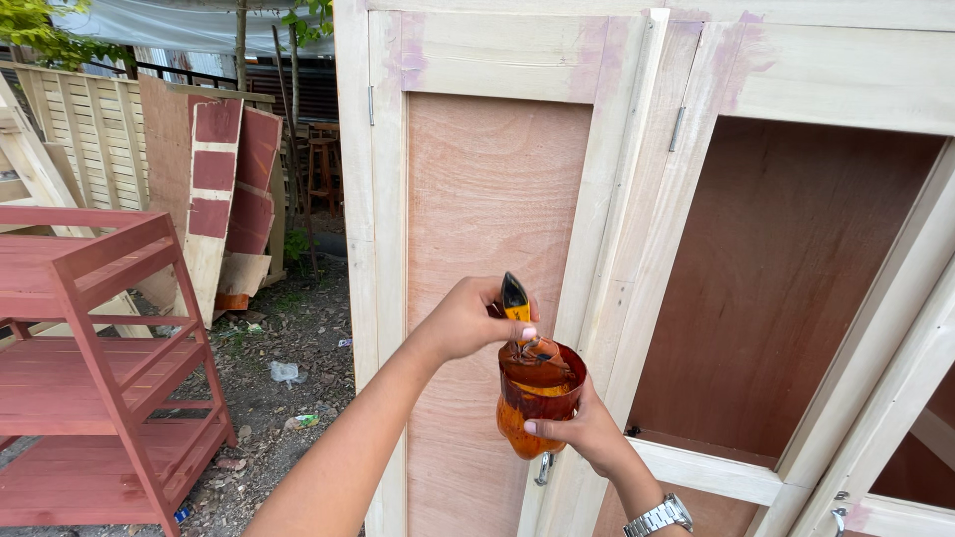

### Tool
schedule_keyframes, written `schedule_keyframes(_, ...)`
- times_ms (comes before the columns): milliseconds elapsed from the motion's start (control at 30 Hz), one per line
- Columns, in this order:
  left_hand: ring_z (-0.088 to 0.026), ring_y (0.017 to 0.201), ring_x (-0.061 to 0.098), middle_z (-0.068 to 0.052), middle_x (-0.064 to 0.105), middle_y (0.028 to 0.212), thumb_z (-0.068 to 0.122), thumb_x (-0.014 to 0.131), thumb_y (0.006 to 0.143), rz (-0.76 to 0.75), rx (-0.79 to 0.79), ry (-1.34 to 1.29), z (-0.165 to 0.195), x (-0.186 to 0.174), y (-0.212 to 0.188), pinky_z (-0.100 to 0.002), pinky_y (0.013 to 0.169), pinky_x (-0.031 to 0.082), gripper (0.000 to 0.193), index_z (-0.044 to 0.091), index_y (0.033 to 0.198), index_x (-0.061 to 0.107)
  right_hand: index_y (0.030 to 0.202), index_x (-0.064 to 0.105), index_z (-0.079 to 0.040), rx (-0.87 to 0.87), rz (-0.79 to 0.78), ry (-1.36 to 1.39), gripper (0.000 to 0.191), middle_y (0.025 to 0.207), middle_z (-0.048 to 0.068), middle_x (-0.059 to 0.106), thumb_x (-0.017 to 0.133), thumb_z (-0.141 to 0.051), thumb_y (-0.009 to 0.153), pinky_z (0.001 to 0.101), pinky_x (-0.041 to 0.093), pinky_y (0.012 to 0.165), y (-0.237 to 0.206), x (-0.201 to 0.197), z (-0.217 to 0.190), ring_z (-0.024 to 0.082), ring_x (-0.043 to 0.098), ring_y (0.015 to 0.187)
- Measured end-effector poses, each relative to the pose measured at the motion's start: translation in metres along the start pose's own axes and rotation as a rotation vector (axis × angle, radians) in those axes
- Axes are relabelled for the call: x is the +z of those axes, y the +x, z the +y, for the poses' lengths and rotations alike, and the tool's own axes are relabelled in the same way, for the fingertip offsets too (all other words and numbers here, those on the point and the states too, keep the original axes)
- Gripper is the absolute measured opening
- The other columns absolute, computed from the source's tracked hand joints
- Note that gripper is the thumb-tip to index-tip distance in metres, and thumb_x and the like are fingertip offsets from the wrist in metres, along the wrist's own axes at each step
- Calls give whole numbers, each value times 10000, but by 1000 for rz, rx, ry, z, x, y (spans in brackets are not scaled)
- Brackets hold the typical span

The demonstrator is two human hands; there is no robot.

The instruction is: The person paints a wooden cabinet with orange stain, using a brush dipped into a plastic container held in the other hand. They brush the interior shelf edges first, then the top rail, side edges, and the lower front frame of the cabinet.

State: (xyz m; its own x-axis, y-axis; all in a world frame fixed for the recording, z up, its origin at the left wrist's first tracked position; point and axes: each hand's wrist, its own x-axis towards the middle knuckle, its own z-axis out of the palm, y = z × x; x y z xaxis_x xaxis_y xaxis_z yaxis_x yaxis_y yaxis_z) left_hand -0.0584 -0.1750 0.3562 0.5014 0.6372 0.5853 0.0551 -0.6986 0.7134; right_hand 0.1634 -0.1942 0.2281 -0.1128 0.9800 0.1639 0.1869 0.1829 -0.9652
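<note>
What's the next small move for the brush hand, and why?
Probably lift the brush out of the cup and wipe it on the rim. The left hand holds the brush dipped in the cup's orange-brown liquid, the right hand steadies the cup, and the bare cabinet door stands right behind them.

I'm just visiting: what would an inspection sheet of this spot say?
Surface: bare dirt ground with scattered litter.
Job's things: cut-off plastic bottle of orange-brown liquid; brush handle dipped in it.
Clutter: boards leaning on a slatted fence.
Hands: left hand grips the brush; right hand, wristwatch on its wrist, holds the bottle.
Cables: nothing seen.
Surroundings: unpainted wooden cabinet, red shelf rack.
</note>
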Motion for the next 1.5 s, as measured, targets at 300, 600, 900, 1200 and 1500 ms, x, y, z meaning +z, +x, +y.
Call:
schedule_keyframes(300, -182, 797, 644, -33, 682, 847, 90, 842, 790, 231, 321, 225, 5, 42, -51, -320, 729, 534, 166, 36, 887, 719, 1461, 384, -134, -74, -22, 183, 1011, 1360, 114, 626, 899, -86, 591, 440, 485, 1092, -15, -11, 10, 278, 583, 1302)
schedule_keyframes(600, -223, 824, 665, -62, 713, 907, 110, 832, 802, 477, 501, 376, -8, 82, -65, -327, 720, 542, 183, 30, 917, 714, 1449, 387, -136, -94, 14, 207, 969, 1311, 104, 650, 867, -52, 611, 427, 534, 1017, -30, -17, 11, 256, 625, 1225)
schedule_keyframes(900, -87, 674, 613, -47, 690, 748, 154, 834, 839, 523, 22, -4, -16, 77, -64, -257, 603, 508, 207, -9, 809, 709, 1490, 321, -187, 45, 87, -161, 1105, 1277, 98, 672, 907, -109, 557, 484, 547, 973, -35, -6, -11, 279, 656, 1182)
schedule_keyframes(1200, -196, 486, 637, -127, 681, 670, 94, 723, 869, 730, -421, -558, -37, 49, -53, -284, 426, 459, 142, 2, 901, 621, 1458, 296, -125, -118, 122, -107, 1076, 1334, 136, 608, 871, -80, 550, 407, 530, 1064, -22, 16, -6, 271, 615, 1277)
schedule_keyframes(1500, -263, 535, 695, -193, 713, 718, 74, 717, 849, 571, -602, -789, -73, -25, -55, -309, 461, 521, 156, -4, 920, 602, 1451, 327, -132, -82, 77, -122, 1066, 1351, 105, 615, 889, -49, 550, 383, 490, 1093, 17, 51, -27, 231, 606, 1283)
